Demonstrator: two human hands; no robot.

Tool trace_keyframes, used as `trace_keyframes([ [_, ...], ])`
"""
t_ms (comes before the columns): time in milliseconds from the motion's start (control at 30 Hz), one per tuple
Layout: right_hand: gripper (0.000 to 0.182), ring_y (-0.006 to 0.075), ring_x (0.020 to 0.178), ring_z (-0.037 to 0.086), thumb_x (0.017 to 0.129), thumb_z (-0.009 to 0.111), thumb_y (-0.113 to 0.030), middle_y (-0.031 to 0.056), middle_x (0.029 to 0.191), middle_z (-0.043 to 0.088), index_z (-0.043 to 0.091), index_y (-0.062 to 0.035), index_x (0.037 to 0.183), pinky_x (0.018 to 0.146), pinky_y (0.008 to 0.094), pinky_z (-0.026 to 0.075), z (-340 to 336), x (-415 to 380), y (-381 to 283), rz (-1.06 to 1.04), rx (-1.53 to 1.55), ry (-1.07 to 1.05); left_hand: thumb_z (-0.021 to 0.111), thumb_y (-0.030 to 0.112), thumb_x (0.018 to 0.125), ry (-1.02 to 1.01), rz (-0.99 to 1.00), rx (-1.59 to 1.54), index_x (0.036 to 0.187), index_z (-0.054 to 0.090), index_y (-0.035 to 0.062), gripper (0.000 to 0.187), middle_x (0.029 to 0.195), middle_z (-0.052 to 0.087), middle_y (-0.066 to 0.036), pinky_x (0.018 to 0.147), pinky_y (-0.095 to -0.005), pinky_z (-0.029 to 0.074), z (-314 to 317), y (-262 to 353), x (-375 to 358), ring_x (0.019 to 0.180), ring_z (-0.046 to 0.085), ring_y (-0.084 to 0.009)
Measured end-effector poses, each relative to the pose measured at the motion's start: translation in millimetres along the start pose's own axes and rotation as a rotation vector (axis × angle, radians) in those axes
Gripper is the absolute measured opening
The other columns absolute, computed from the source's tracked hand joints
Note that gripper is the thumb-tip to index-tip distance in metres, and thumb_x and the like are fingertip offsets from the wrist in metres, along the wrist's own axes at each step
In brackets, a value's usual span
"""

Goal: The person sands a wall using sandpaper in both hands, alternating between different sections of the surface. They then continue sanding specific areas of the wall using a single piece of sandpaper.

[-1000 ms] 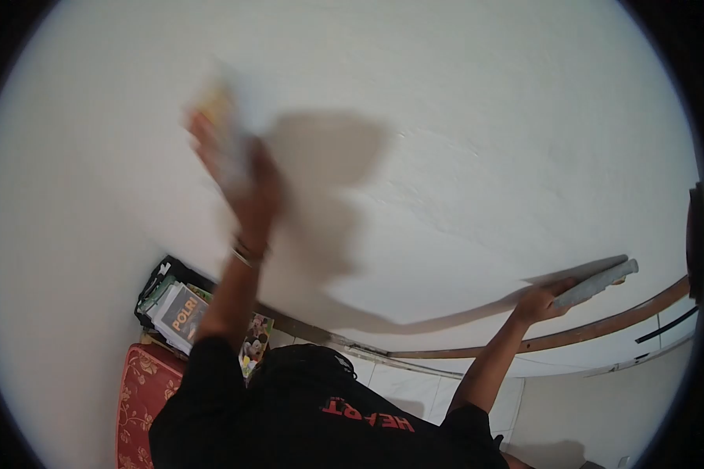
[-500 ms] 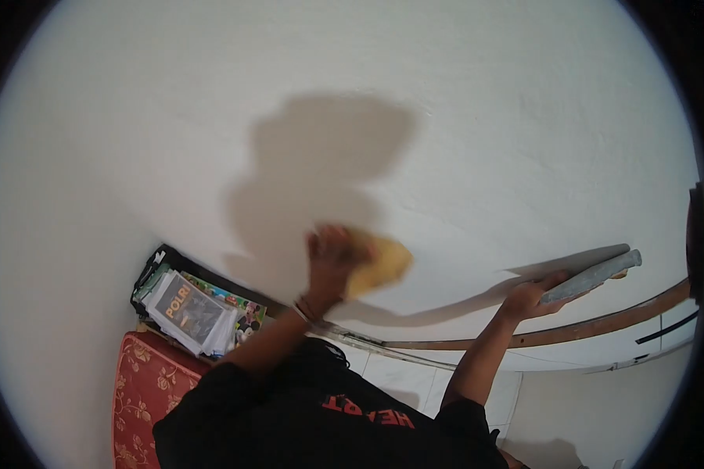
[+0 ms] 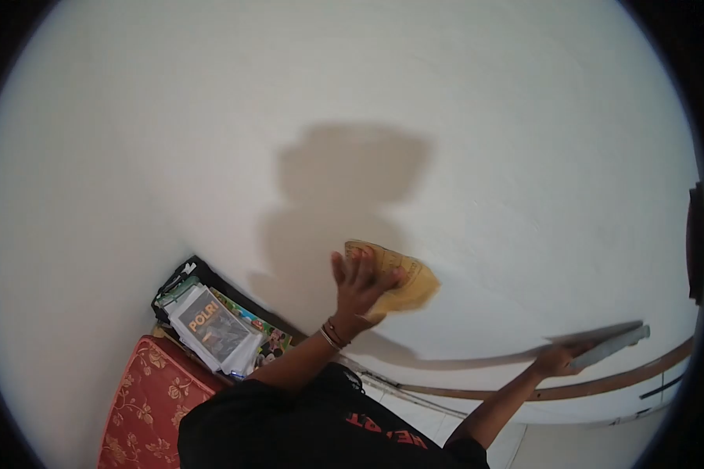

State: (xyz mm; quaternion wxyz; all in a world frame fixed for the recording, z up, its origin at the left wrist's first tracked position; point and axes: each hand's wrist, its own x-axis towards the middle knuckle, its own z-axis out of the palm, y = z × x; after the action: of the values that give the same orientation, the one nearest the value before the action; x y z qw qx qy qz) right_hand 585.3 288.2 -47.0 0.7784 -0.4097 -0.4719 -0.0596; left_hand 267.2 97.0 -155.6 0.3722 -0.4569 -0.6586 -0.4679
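The left hand point(image 3: 361, 288) is now showing clearly after blurring in both earlier views; 1 second ago it was passing higher up the wall point(image 3: 524, 117), and now it is sitting lower. That is suggesting, as a judgement, that a sweep is slowing or turning around. The right hand point(image 3: 554, 361) is keeping its hold on the grey slab point(image 3: 610, 349) — its fingers are closing around the near end.

The yellow sheet point(image 3: 418, 291) is lying under the left hand, just in front of the wall; whether it is touching the plaster, I cannot tell. The left fingers are spreading over its face, extended rather than clenched. Dark printing is running along its upper part — too small to read — while its lower right portion is showing plain yellow and its outline is looking uneven.
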Motion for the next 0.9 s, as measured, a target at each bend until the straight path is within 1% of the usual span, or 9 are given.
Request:
trace_keyframes([
  [100, 0.040, 0.0208, 0.106, 0.050, 0.097, 0.039, -0.019, 0.0171, 0.127, 0.046, 0.039, 0.0070, 0.128, 0.087, 0.0237, 0.039, -15.7, 11.9, 60.2, -0.302, -0.331, -0.056, 0.042, 0.026, 0.090, 0.207, -0.094, -0.037, 0.131, 0.041, 0.0162, 0.042, 0.141, 0.021, -0.025, 0.105, -0.0520, 0.002, -27.5, -67.8, 51.9, 0.133, 0.015, -0.0353],
  [333, 0.040, 0.0226, 0.100, 0.049, 0.095, 0.042, -0.017, 0.0206, 0.122, 0.048, 0.042, 0.0130, 0.121, 0.089, 0.0300, 0.040, 5.9, 8.5, -9.8, -0.110, 0.040, 0.034, 0.028, 0.035, 0.098, 0.511, -0.444, -0.357, 0.124, 0.036, -0.0114, 0.054, 0.127, 0.043, -0.020, 0.101, -0.0331, 0.028, -157.8, -366.9, 194.8, 0.117, 0.040, -0.0260],
  [367, 0.037, 0.0233, 0.095, 0.052, 0.093, 0.044, -0.015, 0.0213, 0.117, 0.052, 0.047, 0.0142, 0.116, 0.086, 0.0309, 0.043, 0.6, 9.7, -9.9, -0.135, 0.040, 0.055, 0.025, 0.040, 0.097, 0.450, -0.757, -0.646, 0.121, 0.043, -0.0103, 0.058, 0.120, 0.050, -0.017, 0.098, -0.0293, 0.033, -184.1, -407.4, 199.1, 0.111, 0.046, -0.0221],
  [500, 0.043, 0.0285, 0.097, 0.052, 0.095, 0.039, -0.020, 0.0261, 0.119, 0.050, 0.042, 0.0142, 0.121, 0.086, 0.0310, 0.043, 6.7, 2.0, -44.6, -0.016, -0.142, 0.005, 0.025, 0.040, 0.097, 0.616, -0.818, -0.500, 0.121, 0.042, -0.0106, 0.058, 0.120, 0.050, -0.015, 0.098, -0.0312, 0.032, -191.5, -514.9, 168.9, 0.110, 0.046, -0.0236],
  [567, 0.045, 0.0287, 0.099, 0.051, 0.095, 0.038, -0.021, 0.0250, 0.122, 0.048, 0.039, 0.0129, 0.124, 0.087, 0.0308, 0.042, 16.1, -7.1, -81.2, 0.025, -0.121, 0.023, 0.030, 0.033, 0.097, 0.642, -0.684, -0.625, 0.123, 0.040, -0.0097, 0.051, 0.118, 0.049, -0.015, 0.094, -0.0338, 0.034, -166.0, -472.1, 157.3, 0.105, 0.047, -0.0229],
  [633, 0.047, 0.0289, 0.101, 0.051, 0.096, 0.036, -0.023, 0.0240, 0.125, 0.046, 0.036, 0.0116, 0.127, 0.088, 0.0306, 0.042, 28.9, -17.1, -110.2, 0.056, -0.100, 0.030, 0.034, 0.028, 0.096, 0.108, -0.738, -0.208, 0.121, 0.043, -0.0057, 0.043, 0.116, 0.048, -0.017, 0.095, -0.0387, 0.032, -144.2, -350.8, 116.4, 0.109, 0.045, -0.0234],
  [733, 0.043, 0.0350, 0.103, 0.052, 0.097, 0.033, -0.022, 0.0269, 0.124, 0.045, 0.042, 0.0117, 0.122, 0.086, 0.0362, 0.045, 35.9, -24.2, -139.9, -0.072, -0.158, 0.064, 0.050, 0.028, 0.084, -0.025, 0.030, -0.014, 0.118, 0.052, 0.0284, 0.034, 0.136, 0.033, -0.013, 0.105, -0.0492, 0.009, -99.4, -228.0, 63.8, 0.129, 0.026, -0.0240],
  [867, 0.042, 0.0351, 0.105, 0.050, 0.095, 0.035, -0.024, 0.0268, 0.122, 0.046, 0.045, 0.0090, 0.119, 0.087, 0.0378, 0.045, 47.2, -19.4, -144.5, -0.051, -0.314, -0.006, 0.051, 0.028, 0.082, 0.073, 0.200, 0.128, 0.119, 0.052, 0.0422, 0.039, 0.141, 0.030, -0.012, 0.108, -0.0528, 0.003, -107.3, -285.1, 82.2, 0.134, 0.022, -0.0243],
  [900, 0.042, 0.0348, 0.105, 0.050, 0.095, 0.036, -0.024, 0.0264, 0.122, 0.046, 0.045, 0.0085, 0.119, 0.086, 0.0378, 0.045, 50.7, -19.7, -146.4, -0.086, -0.363, -0.005, 0.046, 0.028, 0.086, 0.113, 0.046, 0.077, 0.119, 0.049, 0.0290, 0.033, 0.134, 0.035, -0.014, 0.104, -0.0499, 0.011, -119.6, -325.5, 101.2, 0.127, 0.028, -0.0255],
])
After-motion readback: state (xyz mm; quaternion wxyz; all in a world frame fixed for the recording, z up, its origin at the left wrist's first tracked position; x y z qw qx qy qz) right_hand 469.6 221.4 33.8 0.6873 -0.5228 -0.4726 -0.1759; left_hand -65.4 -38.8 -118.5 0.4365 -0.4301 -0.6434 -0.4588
